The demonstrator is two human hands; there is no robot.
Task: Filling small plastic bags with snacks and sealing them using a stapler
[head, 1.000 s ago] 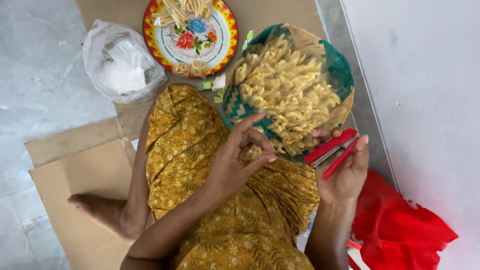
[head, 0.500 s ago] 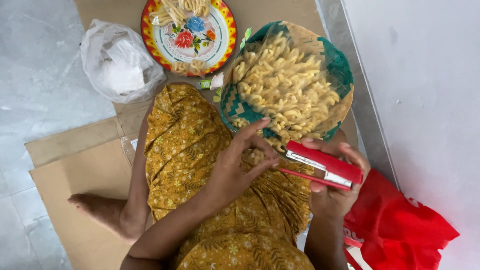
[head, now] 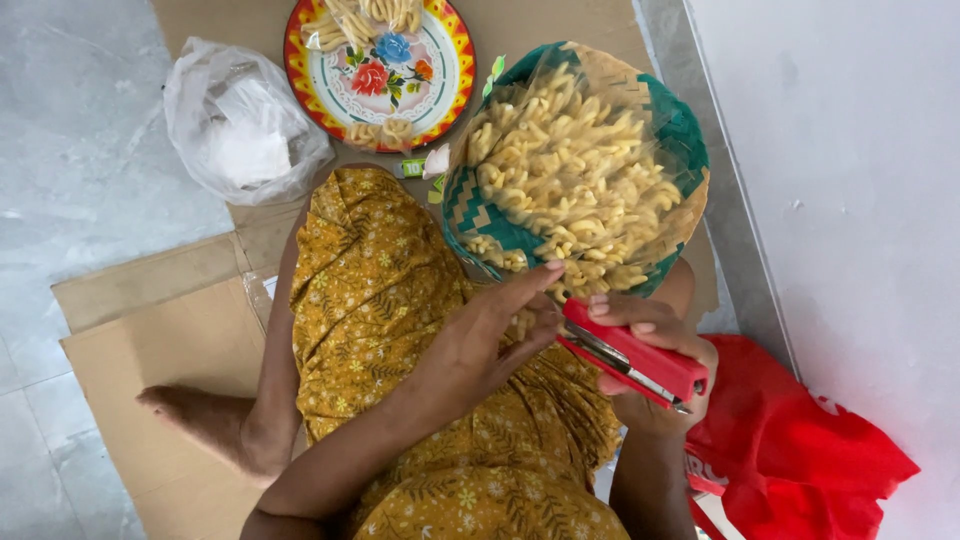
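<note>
a: why is the red stapler (head: 632, 363) angled toward the lap?
b: the right hand (head: 650, 380) is wrapped around it, mouth pointing at a small packet the left hand (head: 480, 345) pinches, mostly hidden.
a: and the snacks?
b: heaped in the green woven basket (head: 672, 130) just ahead, within reach.
</note>
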